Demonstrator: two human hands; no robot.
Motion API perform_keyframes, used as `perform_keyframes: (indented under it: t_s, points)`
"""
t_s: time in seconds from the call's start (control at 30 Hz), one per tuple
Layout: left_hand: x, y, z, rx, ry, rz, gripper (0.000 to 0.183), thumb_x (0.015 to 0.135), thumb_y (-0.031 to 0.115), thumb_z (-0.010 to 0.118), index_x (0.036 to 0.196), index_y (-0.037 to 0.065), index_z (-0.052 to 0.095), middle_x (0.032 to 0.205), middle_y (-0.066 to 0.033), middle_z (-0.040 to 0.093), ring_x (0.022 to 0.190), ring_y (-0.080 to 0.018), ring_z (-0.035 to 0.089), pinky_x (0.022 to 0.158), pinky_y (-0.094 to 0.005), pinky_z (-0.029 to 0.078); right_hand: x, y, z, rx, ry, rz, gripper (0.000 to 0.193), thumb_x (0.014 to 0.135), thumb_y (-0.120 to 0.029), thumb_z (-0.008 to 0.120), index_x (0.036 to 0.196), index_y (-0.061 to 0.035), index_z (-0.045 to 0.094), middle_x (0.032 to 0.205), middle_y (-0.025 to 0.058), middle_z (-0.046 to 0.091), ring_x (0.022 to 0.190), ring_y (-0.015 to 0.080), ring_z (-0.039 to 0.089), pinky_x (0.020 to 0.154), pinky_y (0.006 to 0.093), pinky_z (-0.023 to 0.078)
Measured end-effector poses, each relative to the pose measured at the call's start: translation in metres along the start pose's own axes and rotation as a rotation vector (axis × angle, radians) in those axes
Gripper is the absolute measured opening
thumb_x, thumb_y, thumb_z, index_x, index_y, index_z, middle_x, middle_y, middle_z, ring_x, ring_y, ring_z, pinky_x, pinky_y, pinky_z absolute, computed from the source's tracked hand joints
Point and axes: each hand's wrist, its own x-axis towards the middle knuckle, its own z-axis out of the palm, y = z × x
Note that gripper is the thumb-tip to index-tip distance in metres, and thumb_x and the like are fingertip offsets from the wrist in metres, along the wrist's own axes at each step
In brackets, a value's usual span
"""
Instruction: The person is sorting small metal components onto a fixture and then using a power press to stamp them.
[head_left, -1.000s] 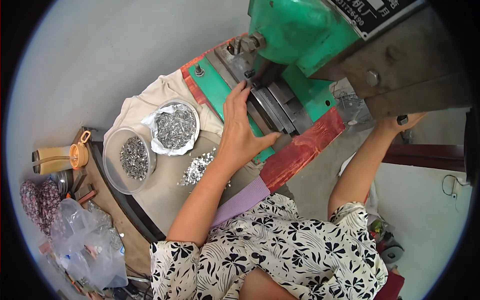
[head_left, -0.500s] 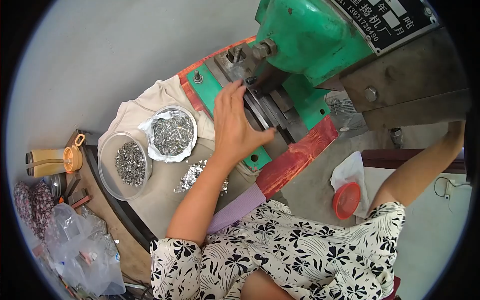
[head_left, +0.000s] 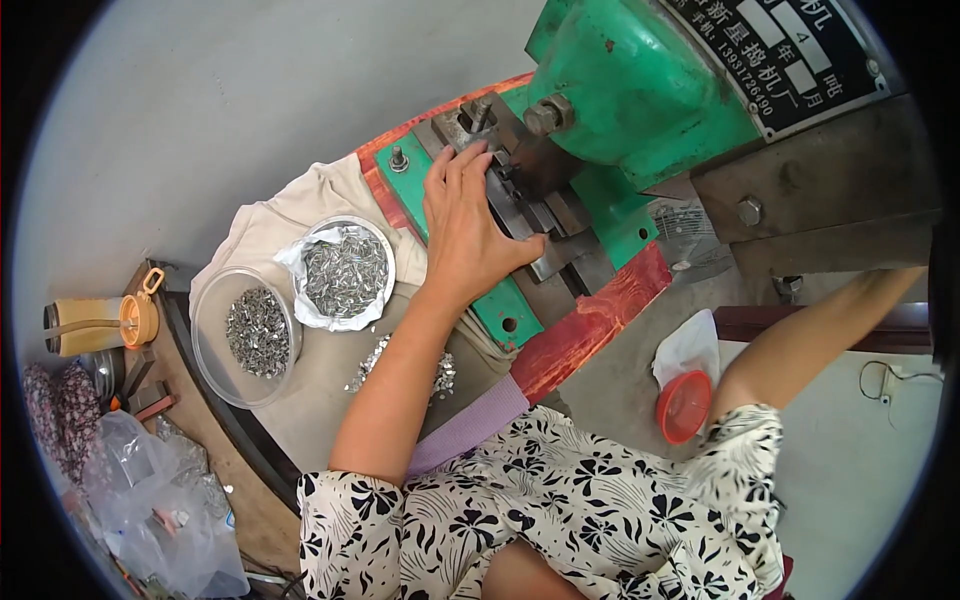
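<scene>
My left hand (head_left: pixel 465 220) lies over the steel die (head_left: pixel 518 215) of a green press (head_left: pixel 615 90). Its fingers are spread and bent, with fingertips at the far part of the die and the thumb at its near end. Any small part under the palm is hidden. The press's dark ram (head_left: pixel 545 165) comes down just right of my fingers. My right forearm (head_left: pixel 820 335) reaches out to the right and passes behind the press's dark steel side, which hides the hand. Near my left forearm lies a pile of small shiny metal pieces (head_left: pixel 443 372).
Left of the press, a clear plastic tub (head_left: pixel 205 350) and a paper-lined bowl (head_left: pixel 388 262) hold small metal parts on a beige cloth (head_left: pixel 290 210). An orange-lidded jar (head_left: pixel 140 320) and plastic bags (head_left: pixel 150 500) stand farther left. A red basin (head_left: pixel 685 405) is low on the right.
My left hand has settled onto the die, its fingertips and thumb now against the steel. The view has shifted slightly. My right arm stays stretched behind the press.
</scene>
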Motion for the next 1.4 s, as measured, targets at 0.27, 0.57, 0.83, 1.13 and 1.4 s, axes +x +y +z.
perform_keyframes:
  t_s: [0.27,0.57,0.83,1.13,1.4]
  points:
    - [-0.001,-0.002,-0.007,-0.047,-0.052,0.031,0.099,0.054,0.022,0.090,0.135,-0.006,0.040,0.145,-0.0201,0.039,0.140,-0.0422,0.029,0.116,-0.0496,0.029,-0.166,0.051,0.045,0.231,0.239,0.213,0.056,0.101,-0.040,0.051,0.127,0.0093,0.057,0.121,0.0212,0.062,0.101,0.0276,0.063,0.091,0.0418,0.050]
    - [-0.002,-0.002,-0.006,-0.065,-0.051,0.039,0.098,0.055,0.023,0.090,0.134,-0.005,0.040,0.146,-0.0203,0.038,0.139,-0.0425,0.030,0.115,-0.0498,0.029,-0.130,0.069,0.026,0.280,0.215,0.112,0.036,0.099,-0.024,0.057,0.118,0.0065,0.059,0.108,0.0156,0.065,0.090,0.0252,0.065,0.079,0.0377,0.054]
    - [-0.002,0.007,-0.002,-0.003,-0.011,0.002,0.094,0.052,0.024,0.087,0.131,-0.003,0.043,0.137,-0.0169,0.043,0.138,-0.0414,0.032,0.114,-0.0508,0.027,-0.041,0.070,-0.026,0.318,0.076,0.244,0.023,0.097,-0.013,0.059,0.112,0.0055,0.060,0.099,0.0122,0.066,0.083,0.0231,0.066,0.070,0.0345,0.057]
    - [-0.039,0.024,-0.009,-0.077,-0.042,0.028,0.095,0.050,0.019,0.086,0.131,-0.003,0.041,0.134,-0.0187,0.043,0.136,-0.0423,0.034,0.113,-0.0513,0.027,-0.060,0.047,-0.006,0.309,0.255,0.296,0.025,0.097,-0.012,0.059,0.113,0.0069,0.061,0.103,0.0141,0.066,0.085,0.0241,0.067,0.071,0.0341,0.057]
    - [-0.039,0.024,-0.011,-0.067,-0.064,0.016,0.098,0.050,0.019,0.087,0.133,-0.003,0.038,0.136,-0.0184,0.042,0.137,-0.0416,0.034,0.113,-0.0504,0.027,-0.183,0.014,0.055,0.385,0.272,0.308,0.043,0.097,-0.016,0.057,0.134,0.0046,0.047,0.126,0.0125,0.057,0.107,0.0219,0.059,0.094,0.0345,0.050]
